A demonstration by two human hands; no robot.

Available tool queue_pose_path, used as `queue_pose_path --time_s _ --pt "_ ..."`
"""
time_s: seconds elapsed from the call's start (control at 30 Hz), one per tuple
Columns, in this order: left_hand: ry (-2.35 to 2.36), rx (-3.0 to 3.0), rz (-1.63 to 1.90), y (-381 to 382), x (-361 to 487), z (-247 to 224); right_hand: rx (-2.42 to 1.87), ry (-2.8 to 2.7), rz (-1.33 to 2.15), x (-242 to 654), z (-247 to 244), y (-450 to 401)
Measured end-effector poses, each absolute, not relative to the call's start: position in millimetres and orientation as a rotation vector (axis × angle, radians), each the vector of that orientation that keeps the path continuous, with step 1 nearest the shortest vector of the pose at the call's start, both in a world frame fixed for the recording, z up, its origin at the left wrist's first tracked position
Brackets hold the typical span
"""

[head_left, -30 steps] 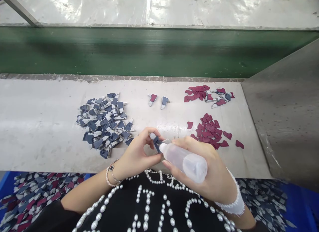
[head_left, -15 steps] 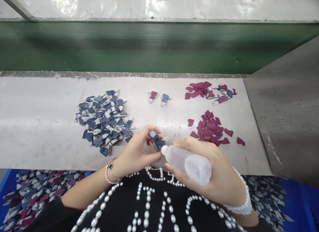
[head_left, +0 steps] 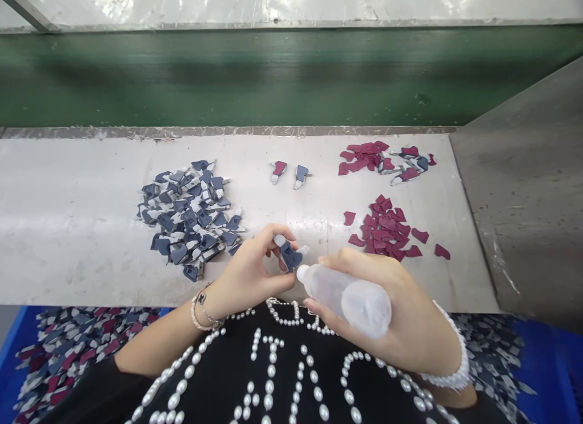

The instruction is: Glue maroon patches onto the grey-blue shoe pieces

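The left hand (head_left: 248, 269) has a closed pinch grip, with thumb and fingertips holding a small navy-and-white piece (head_left: 290, 256) upright-tilted at the tips, its white end pointing up and away from the palm. The right hand (head_left: 373, 302) has a full, wrapped grip around a translucent plastic squeeze bottle (head_left: 350, 293), held nearly level, its nozzle (head_left: 301, 273) just beside the lower edge of the piece. Below the tabletop's near edge, a blue bin (head_left: 546, 363) holds loose mixed pieces. On the tabletop (head_left: 82, 187), a heap of navy-and-white pieces (head_left: 189, 217) lies left of the hands and a pile of maroon cutouts (head_left: 382, 229) lies right. Beyond them stand two single maroon-and-white pieces (head_left: 279, 171) and a mixed maroon cluster (head_left: 382, 160). A green conveyor belt (head_left: 228, 78) runs along the far side.
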State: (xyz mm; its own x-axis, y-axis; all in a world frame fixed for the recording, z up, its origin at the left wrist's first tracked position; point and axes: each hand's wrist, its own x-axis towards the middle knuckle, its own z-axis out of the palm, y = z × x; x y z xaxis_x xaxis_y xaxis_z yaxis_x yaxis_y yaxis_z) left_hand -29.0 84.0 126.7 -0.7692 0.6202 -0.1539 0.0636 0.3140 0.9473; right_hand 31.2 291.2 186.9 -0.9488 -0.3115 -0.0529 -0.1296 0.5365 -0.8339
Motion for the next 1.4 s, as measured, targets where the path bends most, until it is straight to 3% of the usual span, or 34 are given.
queue_pose_path --time_s 0.63,1.4 --pt "2.344 0.66 1.304 85.0 -26.9 130.3 -0.306 2.638 -1.31 33.3 192.2 296.3" --pt "2.229 0.674 1.414 82.9 -26.1 131.7 -0.358 2.627 -1.284 34.9 196.7 294.4"
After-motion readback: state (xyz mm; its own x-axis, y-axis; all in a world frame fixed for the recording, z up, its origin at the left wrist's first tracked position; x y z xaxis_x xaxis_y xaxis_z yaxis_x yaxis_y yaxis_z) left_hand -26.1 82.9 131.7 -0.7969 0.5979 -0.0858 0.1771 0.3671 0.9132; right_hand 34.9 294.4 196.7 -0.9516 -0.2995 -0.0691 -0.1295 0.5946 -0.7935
